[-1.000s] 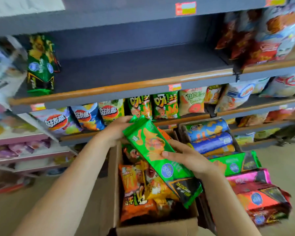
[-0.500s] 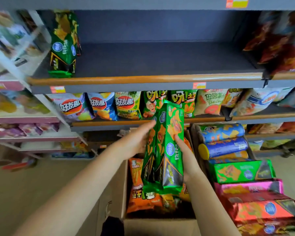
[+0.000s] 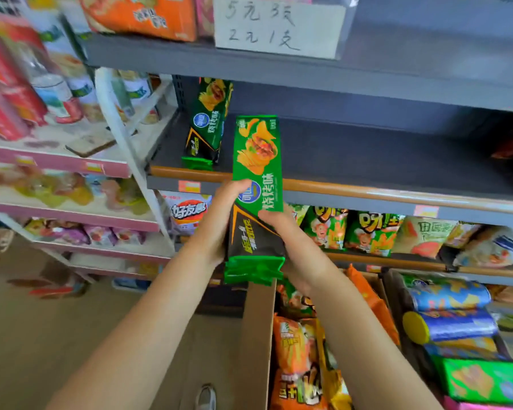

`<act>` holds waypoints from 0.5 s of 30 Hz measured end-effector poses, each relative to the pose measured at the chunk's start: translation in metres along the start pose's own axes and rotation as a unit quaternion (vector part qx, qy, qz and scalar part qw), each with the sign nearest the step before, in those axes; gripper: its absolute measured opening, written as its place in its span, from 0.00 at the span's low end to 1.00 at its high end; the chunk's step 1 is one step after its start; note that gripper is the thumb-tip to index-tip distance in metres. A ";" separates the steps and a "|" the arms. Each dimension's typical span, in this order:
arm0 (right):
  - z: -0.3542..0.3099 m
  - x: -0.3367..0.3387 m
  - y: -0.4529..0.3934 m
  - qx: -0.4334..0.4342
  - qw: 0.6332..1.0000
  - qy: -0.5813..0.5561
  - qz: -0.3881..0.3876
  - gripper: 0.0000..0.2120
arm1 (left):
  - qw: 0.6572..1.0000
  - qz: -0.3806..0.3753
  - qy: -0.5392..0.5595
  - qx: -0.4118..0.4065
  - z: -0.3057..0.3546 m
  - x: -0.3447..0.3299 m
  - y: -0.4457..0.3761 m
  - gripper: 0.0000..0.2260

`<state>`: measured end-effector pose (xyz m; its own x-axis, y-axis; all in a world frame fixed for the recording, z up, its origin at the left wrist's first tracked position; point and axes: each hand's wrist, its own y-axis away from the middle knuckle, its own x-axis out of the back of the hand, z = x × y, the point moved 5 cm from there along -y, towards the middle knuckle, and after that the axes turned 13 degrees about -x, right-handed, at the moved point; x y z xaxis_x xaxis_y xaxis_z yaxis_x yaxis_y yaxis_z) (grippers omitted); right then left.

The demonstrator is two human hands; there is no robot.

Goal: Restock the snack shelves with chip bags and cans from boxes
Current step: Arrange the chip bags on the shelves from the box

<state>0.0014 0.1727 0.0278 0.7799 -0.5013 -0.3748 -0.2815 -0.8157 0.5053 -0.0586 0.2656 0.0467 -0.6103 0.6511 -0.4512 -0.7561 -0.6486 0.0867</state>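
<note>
Up at the front edge of the dark shelf point(image 3: 367, 155), both hands hold a stack of green chip bags point(image 3: 256, 184) upright. On one side the left hand point(image 3: 216, 229) has its fingers curled round the stack, and on the other the right hand point(image 3: 290, 247) grips it, thumb across the front. Another green bag point(image 3: 206, 125) stands on the shelf just beside. Below, an open cardboard box point(image 3: 255, 335) holds orange bags point(image 3: 293, 344).

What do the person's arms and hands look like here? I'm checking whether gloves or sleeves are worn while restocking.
Both forearms are bare, with no sleeve in view. The left hand and right hand wear no gloves, and no watch, ring or bracelet shows on either wrist or the fingers.
</note>
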 end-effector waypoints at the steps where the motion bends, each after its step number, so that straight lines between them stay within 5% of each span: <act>1: -0.010 -0.015 -0.007 0.014 1.000 -0.013 -0.021 0.25 | 1.000 -0.001 -0.007 -0.006 0.015 0.009 -0.010 0.15; 5: -0.057 -0.053 -0.054 0.055 0.998 -0.004 0.008 0.22 | 0.998 0.010 -0.056 -0.041 0.066 0.041 -0.050 0.13; 8: -0.086 -0.072 -0.093 0.075 0.996 -0.020 0.035 0.25 | 0.993 0.006 -0.093 -0.077 0.085 0.068 -0.085 0.22; 15: -0.136 -0.073 -0.154 0.111 0.974 0.065 0.188 0.20 | 0.971 0.030 -0.162 -0.175 0.103 0.101 -0.159 0.26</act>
<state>0.0641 0.3743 0.0830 0.6579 -0.7481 -0.0869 -0.6635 -0.6303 0.4030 -0.0241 0.4754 0.0783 -0.7362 0.6605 -0.1477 -0.6242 -0.7469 -0.2292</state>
